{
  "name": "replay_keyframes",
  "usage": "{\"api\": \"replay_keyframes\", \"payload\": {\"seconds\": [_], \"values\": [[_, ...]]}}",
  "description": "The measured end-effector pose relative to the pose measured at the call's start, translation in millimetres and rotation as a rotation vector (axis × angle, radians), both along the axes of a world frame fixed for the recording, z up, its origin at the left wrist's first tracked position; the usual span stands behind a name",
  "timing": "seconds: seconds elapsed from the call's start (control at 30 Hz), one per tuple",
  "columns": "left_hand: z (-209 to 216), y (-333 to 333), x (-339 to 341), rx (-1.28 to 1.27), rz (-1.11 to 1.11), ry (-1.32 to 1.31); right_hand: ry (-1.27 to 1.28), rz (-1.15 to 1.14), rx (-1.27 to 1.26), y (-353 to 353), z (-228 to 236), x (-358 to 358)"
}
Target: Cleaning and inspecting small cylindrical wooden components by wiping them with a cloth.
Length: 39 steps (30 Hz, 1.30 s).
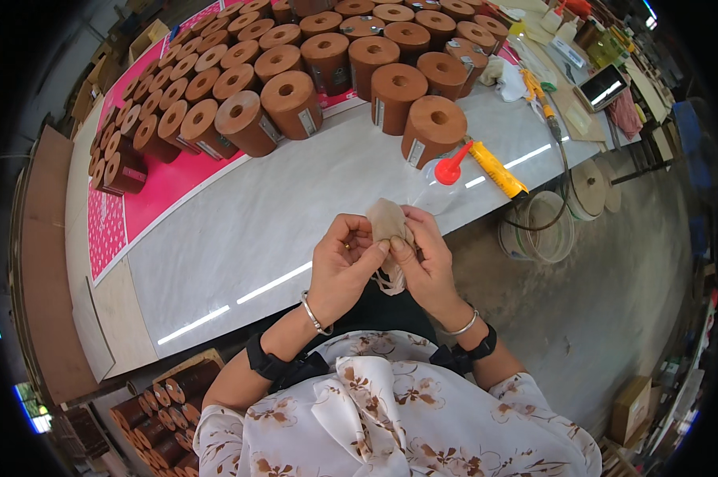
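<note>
Above the table's near edge, a small beige cloth [388, 221] is pinched between my two hands, its lower end dangling in thin strands. My left hand [347, 258] grips it with thumb and bent fingers. From the other side my right hand [426, 258] presses it, the two thumbs close together. Beyond the hands, a clear squeeze bottle with a red nozzle [449, 168] lies on the grey tabletop [295, 191]. Beside it is a yellow tube-shaped thing [495, 169] with a dark end. A brown cylinder with a centre hole [434, 127] stands just behind the bottle.
Many similar brown cylinders [291, 99] stand in rows at the back, partly on a pink sheet [164, 195]. At right are a yellow-handled tool [539, 99] with a hose, a small screen device [603, 87] and buckets [545, 226]. More cylinders [164, 417] are stacked lower left.
</note>
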<state>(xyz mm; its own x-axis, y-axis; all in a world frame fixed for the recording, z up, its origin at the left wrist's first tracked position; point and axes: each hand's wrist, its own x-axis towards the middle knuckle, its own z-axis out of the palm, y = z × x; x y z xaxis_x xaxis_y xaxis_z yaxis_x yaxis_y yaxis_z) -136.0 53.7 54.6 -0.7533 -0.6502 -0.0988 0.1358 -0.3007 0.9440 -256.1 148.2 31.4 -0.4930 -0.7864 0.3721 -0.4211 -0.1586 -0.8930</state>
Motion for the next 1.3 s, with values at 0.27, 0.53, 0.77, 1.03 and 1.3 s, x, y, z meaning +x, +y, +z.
{"api": "replay_keyframes", "payload": {"seconds": [0.27,0.53,0.77,1.03,1.3], "values": [[9,-2,-15,-0.180,-0.095,-0.176,-0.708,0.089,0.051,22,2,-19],[-5,-5,-20,-0.112,-0.120,-0.101,-1.213,0.427,0.064,28,1,-25],[2,-12,-16,-0.074,-0.309,-0.095,-1.444,0.630,0.038,36,-2,-21],[-6,-8,-28,-0.264,-0.313,-0.015,-1.547,0.568,0.019,45,6,-23],[-7,-10,-33,-0.418,-0.411,-0.003,-1.430,0.343,-0.076,56,-4,-30]]}}
